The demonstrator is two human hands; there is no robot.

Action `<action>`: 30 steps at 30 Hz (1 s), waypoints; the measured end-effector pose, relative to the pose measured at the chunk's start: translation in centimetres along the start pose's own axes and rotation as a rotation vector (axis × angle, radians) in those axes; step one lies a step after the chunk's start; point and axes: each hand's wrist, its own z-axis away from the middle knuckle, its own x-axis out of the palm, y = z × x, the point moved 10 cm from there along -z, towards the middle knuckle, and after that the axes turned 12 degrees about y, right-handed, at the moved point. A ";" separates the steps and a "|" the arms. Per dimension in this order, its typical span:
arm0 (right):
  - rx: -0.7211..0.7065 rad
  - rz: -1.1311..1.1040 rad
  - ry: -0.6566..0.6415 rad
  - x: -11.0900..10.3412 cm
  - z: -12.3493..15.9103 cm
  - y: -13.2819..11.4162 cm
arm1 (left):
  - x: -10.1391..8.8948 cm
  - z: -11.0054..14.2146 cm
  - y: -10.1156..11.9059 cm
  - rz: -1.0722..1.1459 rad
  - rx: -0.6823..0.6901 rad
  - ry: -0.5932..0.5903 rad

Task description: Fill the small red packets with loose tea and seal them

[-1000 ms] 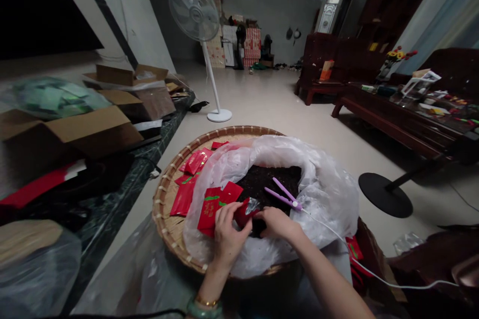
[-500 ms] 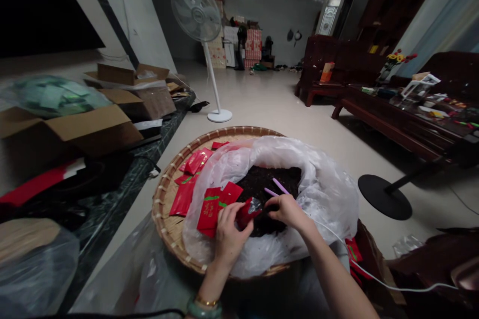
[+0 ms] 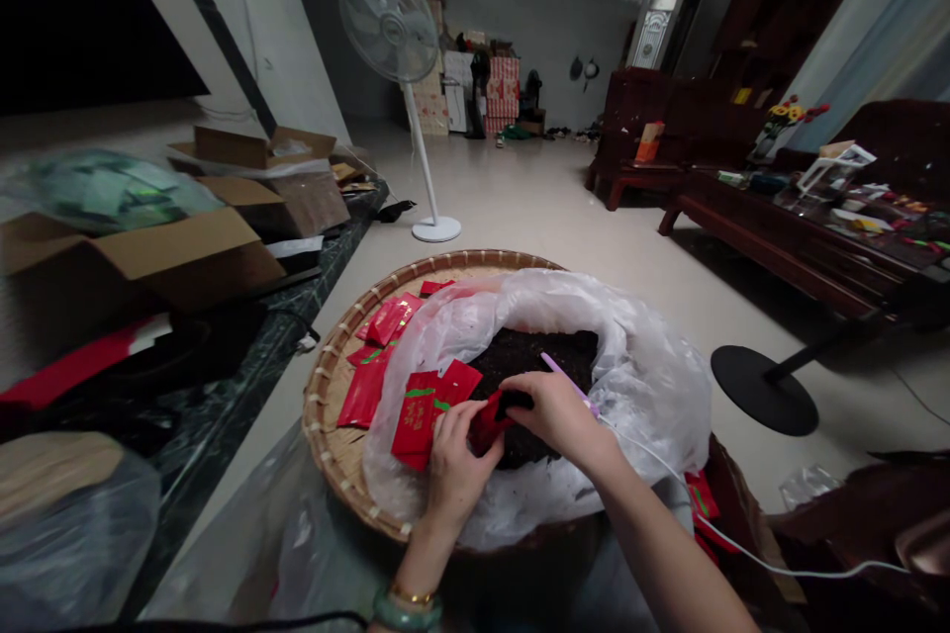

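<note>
Over the round bamboo tray, the left hand and right hand meet on a small red packet, which sits at the edge of the dark crumbled material inside a white plastic bag. The left fingers curl nearly shut, pinching the packet's lower part, while the right fingers close across its upper end, hiding its mouth. Just beside the right hand lies a purple corded tool, partly covered, its white cord running off over the bag. More red packets lie on the tray, and a red envelope with green marks touches the left hand.
</note>
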 end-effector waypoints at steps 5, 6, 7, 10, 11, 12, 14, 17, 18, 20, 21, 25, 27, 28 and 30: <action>-0.023 0.045 0.025 0.1 0.1 -0.4 | 0.0 0.0 -0.1 -0.002 -0.013 -0.012; -0.026 0.049 0.033 0.1 0.1 -0.4 | 0.0 0.0 -0.1 -0.002 -0.017 -0.018; -0.026 0.049 0.046 0.0 0.0 -0.4 | 0.0 0.0 -0.1 -0.001 -0.020 -0.022; -0.011 0.020 0.100 -0.6 0.0 -0.1 | 0.0 0.1 -0.2 -0.001 -0.026 -0.019; 0.001 0.001 0.125 -0.9 0.0 0.1 | -0.1 0.1 -0.2 -0.002 -0.027 -0.014; 0.016 -0.021 0.152 -1.3 0.0 0.4 | -0.1 0.1 -0.3 -0.005 -0.028 -0.010; 0.042 -0.066 0.206 -2.1 0.2 1.0 | -0.1 0.1 -0.3 -0.010 -0.033 -0.001; 0.052 -0.121 0.274 -2.9 0.5 1.3 | -0.1 0.1 -0.3 -0.004 -0.033 0.001; 0.047 -0.131 0.285 -3.0 0.6 1.2 | -0.1 0.1 -0.3 -0.002 -0.032 0.000; 0.023 -0.144 0.275 -2.5 0.5 0.6 | 0.0 0.1 -0.3 0.002 -0.028 -0.005; 0.008 -0.146 0.253 -2.1 0.4 0.3 | 0.0 0.0 -0.3 0.002 -0.027 -0.006; -0.018 -0.160 0.193 -0.7 0.2 -0.6 | -0.1 0.0 -0.2 0.001 -0.022 -0.003; -0.007 -0.179 0.210 -0.7 0.2 -0.6 | 0.0 0.0 -0.2 0.000 -0.021 -0.007; -0.002 -0.189 0.218 -0.8 0.2 -0.5 | 0.0 0.0 -0.2 -0.001 -0.020 -0.009; 0.005 -0.210 0.227 -0.8 0.3 -0.2 | 0.0 0.0 -0.1 -0.002 -0.018 -0.003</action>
